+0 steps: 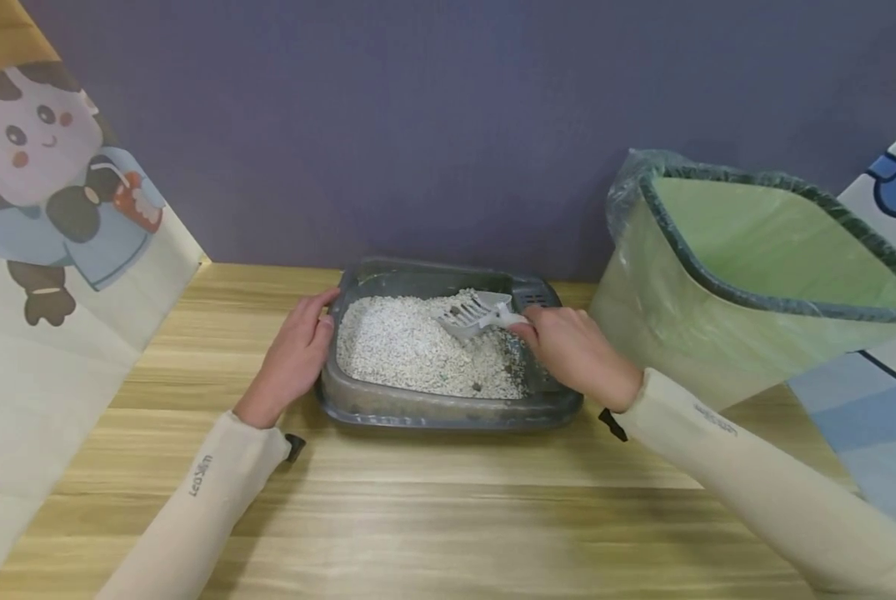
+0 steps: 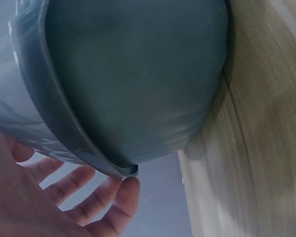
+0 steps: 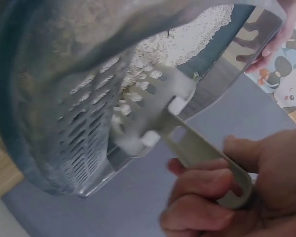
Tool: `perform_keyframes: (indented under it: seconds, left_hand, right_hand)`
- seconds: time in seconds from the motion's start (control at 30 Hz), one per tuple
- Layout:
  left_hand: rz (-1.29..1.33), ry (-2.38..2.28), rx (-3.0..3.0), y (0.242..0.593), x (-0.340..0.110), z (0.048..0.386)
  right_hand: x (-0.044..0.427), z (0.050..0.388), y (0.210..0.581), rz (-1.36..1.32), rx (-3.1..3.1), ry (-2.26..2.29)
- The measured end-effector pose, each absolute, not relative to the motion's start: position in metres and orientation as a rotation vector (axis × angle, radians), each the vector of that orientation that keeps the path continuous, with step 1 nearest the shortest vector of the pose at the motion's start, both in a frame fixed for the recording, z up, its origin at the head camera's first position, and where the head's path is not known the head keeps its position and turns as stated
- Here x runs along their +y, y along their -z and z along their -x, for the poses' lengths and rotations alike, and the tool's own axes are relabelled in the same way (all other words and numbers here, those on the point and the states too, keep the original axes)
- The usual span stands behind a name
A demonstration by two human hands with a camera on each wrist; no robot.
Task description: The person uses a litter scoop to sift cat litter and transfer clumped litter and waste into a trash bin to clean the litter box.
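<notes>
A grey litter box (image 1: 448,417) holds pale granular cat litter (image 1: 398,342), with a few dark bits near its right end. My right hand (image 1: 578,354) grips the handle of a white slotted litter scoop (image 1: 481,312). In the right wrist view, the fingers curl round the handle (image 3: 202,153), while litter and small clumps lie in the scoop's slotted head. My left hand (image 1: 293,354) rests on the box's left rim near the back corner. Its loosely extended fingers (image 2: 98,197) touch the rim (image 2: 64,123) in the left wrist view.
To the right stands a pale green bin (image 1: 643,275) with a dark rim and a clear plastic liner. Behind the box rises a purple-grey wall (image 1: 387,142). Wood-grain tabletop (image 1: 448,517) extends in front, and a cartoon-printed panel (image 1: 50,350) stands on the left.
</notes>
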State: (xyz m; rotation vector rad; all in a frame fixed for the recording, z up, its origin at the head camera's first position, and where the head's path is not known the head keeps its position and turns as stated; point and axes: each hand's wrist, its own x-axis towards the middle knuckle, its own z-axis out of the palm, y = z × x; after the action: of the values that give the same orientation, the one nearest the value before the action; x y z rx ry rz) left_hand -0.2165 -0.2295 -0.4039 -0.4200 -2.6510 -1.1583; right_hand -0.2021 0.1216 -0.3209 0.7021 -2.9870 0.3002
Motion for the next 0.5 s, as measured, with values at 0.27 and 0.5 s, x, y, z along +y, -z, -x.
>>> perform_keyframes:
  seconds: [0.27,0.5]
  left_hand:
    - [0.414,1.170,-2.649,0.404,-0.230,0.217]
    - [0.406,1.171,-2.652,0.404,-0.230,0.216]
  right_hand:
    - [0.130,0.203,0.319,-0.674,-2.948,-0.447]
    - [0.132,0.200,0.308,-0.641,-2.874,-0.393]
